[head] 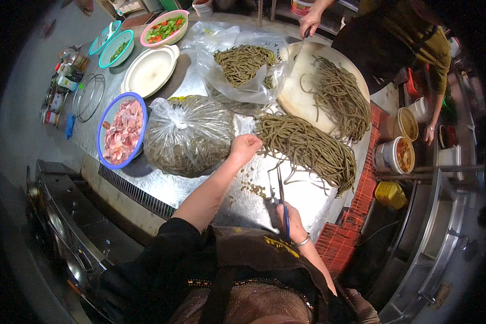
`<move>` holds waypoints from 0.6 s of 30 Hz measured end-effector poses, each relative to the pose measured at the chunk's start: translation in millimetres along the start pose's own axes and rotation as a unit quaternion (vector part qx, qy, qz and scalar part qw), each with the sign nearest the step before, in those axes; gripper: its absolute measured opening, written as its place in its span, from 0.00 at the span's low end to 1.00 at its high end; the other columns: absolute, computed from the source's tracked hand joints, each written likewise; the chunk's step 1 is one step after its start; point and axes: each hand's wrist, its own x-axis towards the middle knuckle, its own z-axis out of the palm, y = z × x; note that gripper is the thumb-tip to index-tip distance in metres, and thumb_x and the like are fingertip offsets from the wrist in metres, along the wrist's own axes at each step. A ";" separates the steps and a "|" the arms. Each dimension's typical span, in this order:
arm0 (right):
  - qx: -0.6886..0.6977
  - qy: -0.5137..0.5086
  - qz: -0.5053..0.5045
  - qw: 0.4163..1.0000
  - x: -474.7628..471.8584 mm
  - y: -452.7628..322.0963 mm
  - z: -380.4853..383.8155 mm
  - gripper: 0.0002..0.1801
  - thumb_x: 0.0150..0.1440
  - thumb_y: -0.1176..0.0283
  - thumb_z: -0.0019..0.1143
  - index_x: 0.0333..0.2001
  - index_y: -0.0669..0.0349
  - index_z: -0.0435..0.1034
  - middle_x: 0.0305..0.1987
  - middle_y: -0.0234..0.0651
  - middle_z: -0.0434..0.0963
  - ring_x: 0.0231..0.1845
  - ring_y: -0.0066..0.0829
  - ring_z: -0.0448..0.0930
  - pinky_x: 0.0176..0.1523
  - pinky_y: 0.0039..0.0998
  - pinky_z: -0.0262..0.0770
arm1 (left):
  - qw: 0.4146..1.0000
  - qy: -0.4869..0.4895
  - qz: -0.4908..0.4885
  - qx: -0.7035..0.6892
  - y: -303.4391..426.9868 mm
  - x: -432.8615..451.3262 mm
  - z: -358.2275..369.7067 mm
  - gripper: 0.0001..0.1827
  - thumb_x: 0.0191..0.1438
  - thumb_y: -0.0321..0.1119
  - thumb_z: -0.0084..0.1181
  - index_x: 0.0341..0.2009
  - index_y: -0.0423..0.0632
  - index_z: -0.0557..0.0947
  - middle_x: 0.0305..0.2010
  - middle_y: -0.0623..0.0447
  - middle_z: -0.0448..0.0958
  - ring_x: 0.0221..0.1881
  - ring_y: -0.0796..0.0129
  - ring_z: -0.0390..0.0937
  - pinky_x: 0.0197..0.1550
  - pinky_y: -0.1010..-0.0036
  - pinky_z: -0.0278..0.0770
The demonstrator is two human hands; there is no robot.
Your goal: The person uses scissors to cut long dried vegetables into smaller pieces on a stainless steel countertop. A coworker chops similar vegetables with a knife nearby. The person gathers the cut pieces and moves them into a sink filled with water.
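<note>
My right hand (293, 222) holds a pair of scissors (281, 184) with dark blue handles, its blades pointing away from me over the steel table (227, 214). My left hand (245, 149) is at the left end of a long heap of preserved long beans (308, 148), thumb and fingers drawn together. Whether a bean is pinched in them is too small to tell. Small cut bits of bean (254, 188) lie scattered on the metal between my hands. Close to my left hand sits a tied clear plastic bag (190, 137) full of dark green-brown contents.
Across the table a co-worker's hand (311, 22) grips a knife over a round board (293, 87) bearing more beans (342, 97). An opened bag of beans (247, 65) stands beside it. Leftward are a blue-rimmed basket (143, 117) of raw meat and a white dish (150, 71).
</note>
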 end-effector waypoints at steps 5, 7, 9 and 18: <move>-0.013 -0.018 0.008 1.000 0.5 -1.8 -2.0 0.32 0.59 0.41 0.37 0.28 0.65 0.66 0.15 0.32 0.63 0.20 0.27 0.65 0.27 0.31 0.62 | 1.000 -0.020 -0.002 0.007 6.5 -21.5 -4.6 0.06 0.53 0.30 0.58 0.33 0.40 0.80 0.25 0.58 0.77 0.23 0.81 0.69 0.26 0.83 0.68; 0.000 -0.035 0.000 0.999 3.6 -9.5 -2.3 0.33 0.59 0.41 0.36 0.28 0.65 0.65 0.16 0.31 0.64 0.20 0.28 0.65 0.27 0.31 0.62 | 1.000 -0.010 0.014 -0.002 -0.3 -22.3 -4.0 0.06 0.53 0.28 0.57 0.33 0.40 0.80 0.25 0.57 0.77 0.24 0.80 0.70 0.27 0.83 0.69; 0.023 -0.067 0.005 0.997 10.6 -12.7 -4.3 0.33 0.60 0.41 0.34 0.28 0.64 0.65 0.16 0.31 0.64 0.19 0.27 0.65 0.26 0.30 0.62 | 1.000 -0.003 0.029 -0.001 -2.7 -23.3 -3.1 0.05 0.53 0.28 0.57 0.33 0.40 0.80 0.25 0.57 0.77 0.25 0.80 0.71 0.27 0.82 0.70; 0.269 -0.192 0.127 0.935 45.0 -57.5 -2.7 0.34 0.58 0.37 0.29 0.28 0.60 0.61 0.15 0.25 0.58 0.14 0.19 0.61 0.21 0.20 0.58 | 0.991 -0.010 0.033 0.126 28.4 -34.7 -4.8 0.06 0.49 0.30 0.59 0.29 0.40 0.79 0.24 0.52 0.78 0.25 0.74 0.74 0.30 0.77 0.72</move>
